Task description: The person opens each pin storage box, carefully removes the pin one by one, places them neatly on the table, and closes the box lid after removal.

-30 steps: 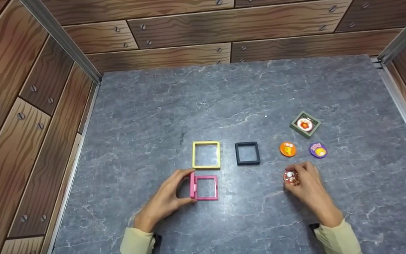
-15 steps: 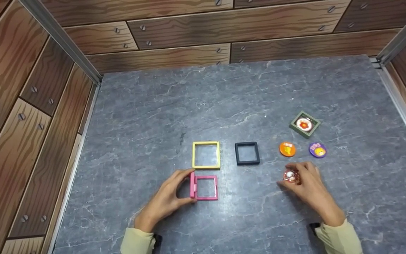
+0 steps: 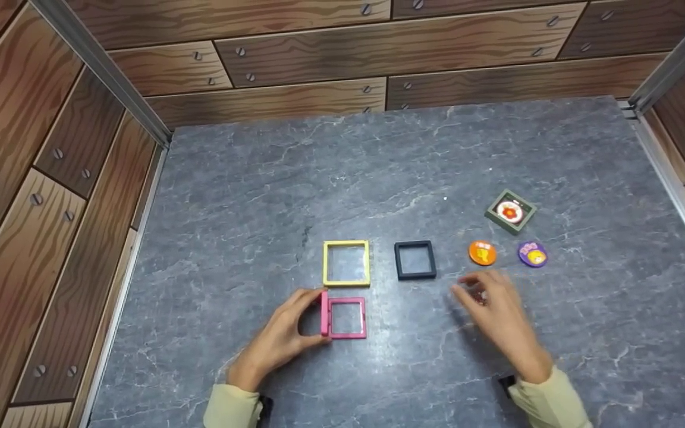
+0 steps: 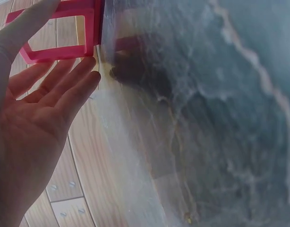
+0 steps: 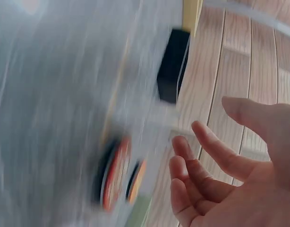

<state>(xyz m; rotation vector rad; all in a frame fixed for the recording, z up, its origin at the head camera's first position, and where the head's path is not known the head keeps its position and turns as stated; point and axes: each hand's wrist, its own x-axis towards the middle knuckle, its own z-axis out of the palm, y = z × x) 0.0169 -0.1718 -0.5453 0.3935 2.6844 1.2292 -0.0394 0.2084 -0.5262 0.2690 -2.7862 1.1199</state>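
Pinches the upright leaf of the pink frame (image 3: pixel 324 314) between thumb and fingers of the left hand (image 3: pixel 280 329), with the other leaf flat on the table (image 3: pixel 259 196) near the yellow frame (image 3: pixel 346 284). Holds the right hand (image 3: pixel 500 309) with fingers loosely parted, near the flat-lying red badge (image 5: pixel 116 176).

on the grey tabletop (image 3: pixel 235 184) (a marbled one) lie an open pink frame (image 3: pixel 342 317), yellow frame (image 3: pixel 346 263), black frame (image 3: pixel 415 260), green frame (image 3: pixel 511 211), red disc (image 5: pixel 116 177), orange disc (image 3: pixel 482 253) and purple disc (image 3: pixel 533 254).
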